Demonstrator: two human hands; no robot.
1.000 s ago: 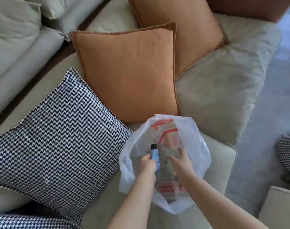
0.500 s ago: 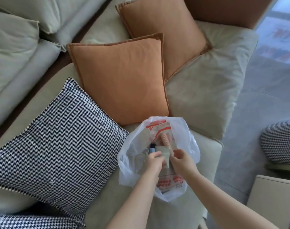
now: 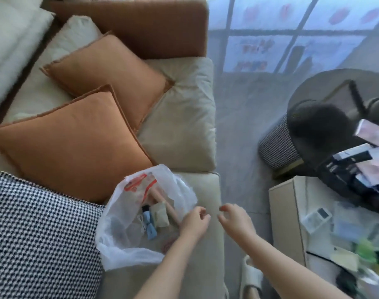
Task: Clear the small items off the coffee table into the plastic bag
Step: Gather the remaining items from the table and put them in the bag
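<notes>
1. We are finding the left hand at the right rim of the plastic bag, fingers loosely curled. Whether the fingertips are pinching the thin film or only hanging beside it, we cannot tell.

2. We are finding the right hand just clear of the bag, over the sofa seat, fingers relaxed and slightly curled, holding nothing.

3. The bag is lying slumped on the seat, mouth gaping upward, resting against the houndstooth cushion and below an orange cushion.

4. Inside the bag we are noting a blue tube with a dark cap, a pale green pouch and some pinkish stick-like items; the rest is too blurred to name.

5. The coffee table is standing to the right, well apart from the bag, with small items lying on it, smeared by motion, one of them green.

6. Our judgement: one load is sitting in the bag, and both hands are placed for the return to the table. The task is partly done.

7. The next move, in our view, is calling for a reach rightward across the gap, one or two small items gathered per hand, then a carry over the open mouth.

8. Risk noted: the unsupported bag may be sagging shut, so one hand may be needed to hold the rim.
</notes>
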